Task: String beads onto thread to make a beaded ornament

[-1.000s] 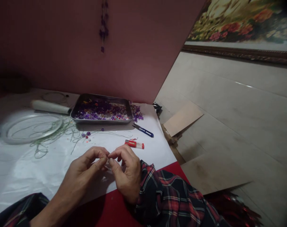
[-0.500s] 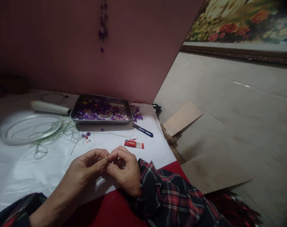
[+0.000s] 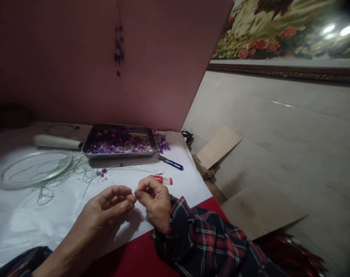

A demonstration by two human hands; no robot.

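Centrally, a person's two bare hands meet fingertip to fingertip above a white table covering point(image 3: 186, 188), seen from the wearer's head. The right hand point(image 3: 156, 206) has its thumb and forefinger closed in a pinch; whether anything sits between them is too small to tell. The left hand point(image 3: 111, 207) is loosely curled, palm inward, its thumb near the bent fingers; I cannot tell if it grips something.

Just beyond the right hand lies a red lighter point(image 3: 166, 180), its near end partly hidden by the fingers. Farther back are blue-handled thread snips point(image 3: 170, 163). Beyond the left hand, a few loose beads point(image 3: 104, 171) in purple, red and white lie beside thin green thread point(image 3: 62, 169), which tangles over a pale ring point(image 3: 27, 186).

Behind these, a shallow metal tray point(image 3: 119, 155) is filled with purple and clear beads point(image 3: 119, 143), with a purple bead heap point(image 3: 163, 143) at its right end and a thread cone point(image 3: 57, 141) lying at its left. A purple bead strand point(image 3: 118, 50) hangs against the dusky pink wall point(image 3: 62, 57).
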